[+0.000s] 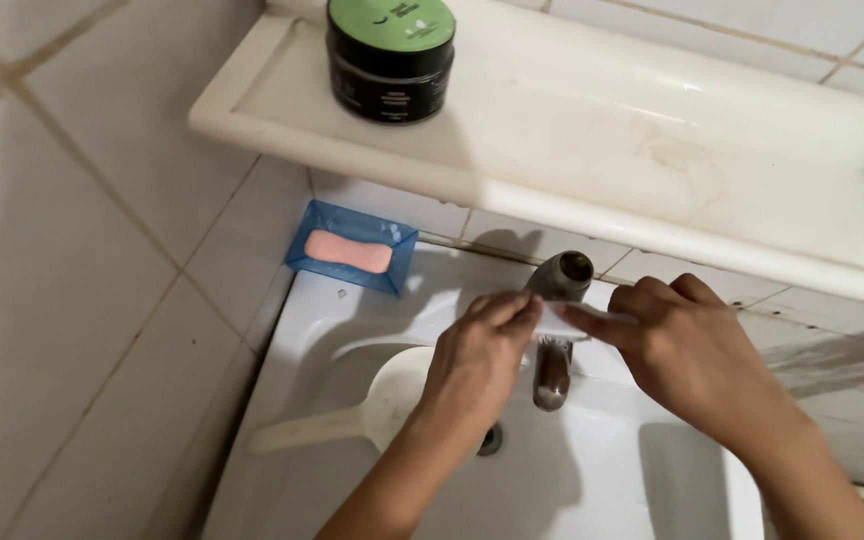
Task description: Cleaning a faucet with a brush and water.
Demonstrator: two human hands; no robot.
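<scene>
A white strip (pixel 562 320) is pinched against the tap (pixel 555 330) by closed fingertips of the left hand (pixel 477 365) and right hand (pixel 687 355); a slip could drop it into the sink (pixel 592 480).

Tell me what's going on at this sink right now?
A person's left hand and right hand hold a thin white strip stretched between them across the metal tap, above the white sink. A white scoop lies in the basin. A pink soap bar sits in a blue dish at the sink's back corner, and a black jar with a green lid stands on the shelf above.
</scene>
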